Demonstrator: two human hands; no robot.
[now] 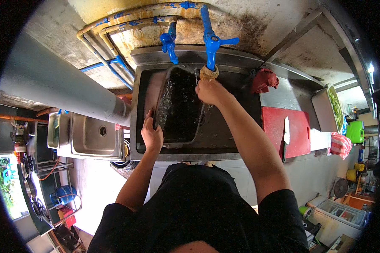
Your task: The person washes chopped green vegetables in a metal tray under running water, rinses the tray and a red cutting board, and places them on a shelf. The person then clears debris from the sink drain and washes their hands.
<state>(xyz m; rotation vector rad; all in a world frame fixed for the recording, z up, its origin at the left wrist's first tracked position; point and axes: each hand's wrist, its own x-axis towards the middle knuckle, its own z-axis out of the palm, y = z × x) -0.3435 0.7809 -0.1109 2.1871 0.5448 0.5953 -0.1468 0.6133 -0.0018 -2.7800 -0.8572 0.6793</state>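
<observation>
A dark rectangular tub (pixel 177 111) with a wet, splashed inside stands tilted in the steel sink (pixel 228 143). My left hand (pixel 152 135) grips its left edge near the front corner, with the fingers along the outer side. Over the tub's right side, my right hand (pixel 212 91) is closed around the lower end of a tan cloth (pixel 209 74). That cloth is wrapped on the spout of the right blue faucet (pixel 212 46). Thin water runs down beside my right fingers into the tub; the fingertips are partly hidden.
Another blue faucet (pixel 169 44) hangs over the tub's back. To the right lie a red cloth (pixel 266 81), a red cutting board (pixel 297 126) with a knife (pixel 286 133), and a container of cut greens (pixel 329 107). A grey pipe (pixel 67 80) and second sink basin (pixel 95 141) are at left.
</observation>
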